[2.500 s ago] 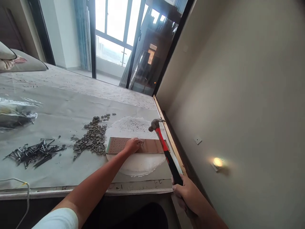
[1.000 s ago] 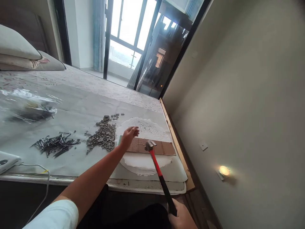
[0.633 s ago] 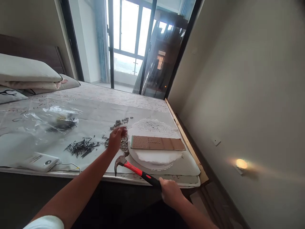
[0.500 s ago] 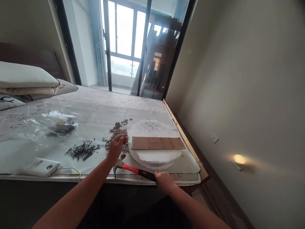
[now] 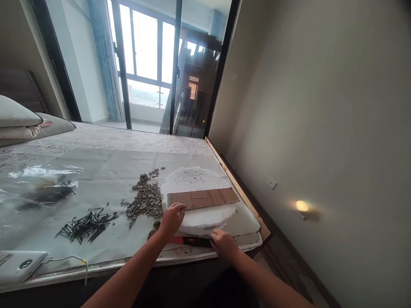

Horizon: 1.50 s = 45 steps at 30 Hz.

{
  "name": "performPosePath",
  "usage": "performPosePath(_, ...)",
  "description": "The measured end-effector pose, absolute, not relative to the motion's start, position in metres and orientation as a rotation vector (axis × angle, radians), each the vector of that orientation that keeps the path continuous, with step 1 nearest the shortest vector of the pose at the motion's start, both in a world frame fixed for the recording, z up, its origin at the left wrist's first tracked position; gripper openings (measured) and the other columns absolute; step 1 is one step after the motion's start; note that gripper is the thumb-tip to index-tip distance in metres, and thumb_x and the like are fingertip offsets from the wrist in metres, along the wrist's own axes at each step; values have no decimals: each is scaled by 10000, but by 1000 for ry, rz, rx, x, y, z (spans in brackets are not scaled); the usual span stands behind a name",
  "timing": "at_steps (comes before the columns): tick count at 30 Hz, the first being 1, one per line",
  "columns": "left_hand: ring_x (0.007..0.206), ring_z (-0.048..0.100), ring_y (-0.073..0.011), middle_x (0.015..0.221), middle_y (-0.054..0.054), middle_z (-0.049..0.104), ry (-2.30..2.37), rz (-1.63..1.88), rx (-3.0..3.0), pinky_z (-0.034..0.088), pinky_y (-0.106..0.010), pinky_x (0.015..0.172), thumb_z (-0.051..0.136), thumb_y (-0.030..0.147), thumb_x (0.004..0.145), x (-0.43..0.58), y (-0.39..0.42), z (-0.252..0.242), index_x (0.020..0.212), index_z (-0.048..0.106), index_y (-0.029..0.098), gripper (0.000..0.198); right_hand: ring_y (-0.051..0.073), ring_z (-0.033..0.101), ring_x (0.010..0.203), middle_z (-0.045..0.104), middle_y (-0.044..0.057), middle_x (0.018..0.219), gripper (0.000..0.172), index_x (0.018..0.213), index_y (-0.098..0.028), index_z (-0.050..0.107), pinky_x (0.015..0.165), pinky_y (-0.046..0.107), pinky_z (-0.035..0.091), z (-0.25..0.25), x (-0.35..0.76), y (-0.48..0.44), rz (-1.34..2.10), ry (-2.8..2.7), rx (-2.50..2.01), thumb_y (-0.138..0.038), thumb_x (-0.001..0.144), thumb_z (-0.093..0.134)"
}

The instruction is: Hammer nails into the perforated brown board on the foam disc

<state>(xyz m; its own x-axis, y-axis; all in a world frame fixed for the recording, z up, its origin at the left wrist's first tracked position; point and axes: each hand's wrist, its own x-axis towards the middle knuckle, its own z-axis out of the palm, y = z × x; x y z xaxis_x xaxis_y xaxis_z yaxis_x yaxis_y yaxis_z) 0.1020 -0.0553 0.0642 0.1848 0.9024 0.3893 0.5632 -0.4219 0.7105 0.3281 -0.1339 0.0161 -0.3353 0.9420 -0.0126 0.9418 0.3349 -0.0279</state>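
Observation:
A brown perforated board (image 5: pixel 204 198) lies across a round white foam disc (image 5: pixel 197 201) on the covered bed. My left hand (image 5: pixel 172 219) rests at the board's left end, fingers curled against the disc's edge. A hammer (image 5: pixel 189 240) with a red and black handle lies flat by the bed's front edge, its head partly hidden behind my left hand. My right hand (image 5: pixel 224 244) sits on the handle's black end with fingers bent over it.
A heap of small grey rubble (image 5: pixel 146 199) lies left of the disc, a pile of dark nails (image 5: pixel 86 222) further left, and a clear plastic bag (image 5: pixel 43 188) beyond. A white device with a cable (image 5: pixel 19 265) sits at the front left. A wall runs along the right.
The hammer has come down from striking the board and now lies flat at the bed's edge. My left hand moved from the rubble to the board's left end.

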Motion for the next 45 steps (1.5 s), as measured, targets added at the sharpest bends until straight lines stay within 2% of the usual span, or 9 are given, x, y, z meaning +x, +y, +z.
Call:
performPosePath(5,1077,580,-235,1070,-102,668,1338,866,2407,442,-394,952,451,103,756,128,-49,57,943,688,178,311,200,524,1039,601,119,1065,299,973,-134,613,866,293,385,71,335,-70,-114,-2500,-1818,-179,943,318)
performPosePath(8,1234,467,-257,1214,-131,602,1358,720,2493,372,-423,1035,436,83,768,138,-46,53,1018,668,148,347,186,564,958,621,119,1012,242,908,-118,639,820,293,429,83,332,-16,-112,-2554,-1856,-144,915,398)
performPosePath(10,1269,429,-257,1273,-139,562,1390,640,2518,346,-423,1057,434,82,769,141,-44,51,1062,650,135,369,180,586,919,627,92,1006,177,938,-117,630,805,330,467,82,327,10,-102,-2609,-1883,-197,905,476)
performPosePath(15,1269,426,-250,1297,-133,545,1457,459,2517,314,-394,1076,424,98,773,140,-42,49,1105,631,118,391,187,605,924,610,77,1076,269,1080,-135,583,795,392,512,69,316,33,-137,-2731,-1912,-313,882,549)
performPosePath(20,1259,432,-246,1287,-121,557,1468,372,2521,316,-385,1065,387,103,790,139,-38,51,1115,629,125,405,215,619,942,654,136,1018,166,970,-89,655,810,353,500,68,311,33,-180,-2855,-1799,-133,827,582)
performPosePath(22,1260,429,-250,1298,-129,548,1481,357,2515,308,-386,1069,390,110,789,140,-37,50,1133,622,113,415,247,628,943,663,186,995,202,945,-64,680,797,331,497,71,309,34,-197,-2885,-1756,-54,774,573)
performPosePath(28,1286,404,-240,1325,-108,533,1550,333,2456,276,-389,1087,387,114,788,141,-37,48,1177,606,133,447,283,657,884,686,208,950,260,947,-48,698,739,326,516,80,303,37,-239,-2934,-1724,-75,703,611)
performPosePath(35,1286,407,-215,1325,-112,534,1535,343,2453,261,-363,1096,401,86,770,141,-37,44,1154,620,136,445,278,669,865,694,206,947,255,943,-60,703,723,314,526,84,301,39,-311,-2996,-1692,-110,705,625)
performPosePath(45,1283,406,-241,1325,-123,530,1541,346,2478,262,-384,1090,391,95,785,141,-42,47,1150,626,130,435,245,656,878,681,190,953,237,953,-59,684,716,324,524,73,301,34,-348,-3113,-1559,-46,758,550)
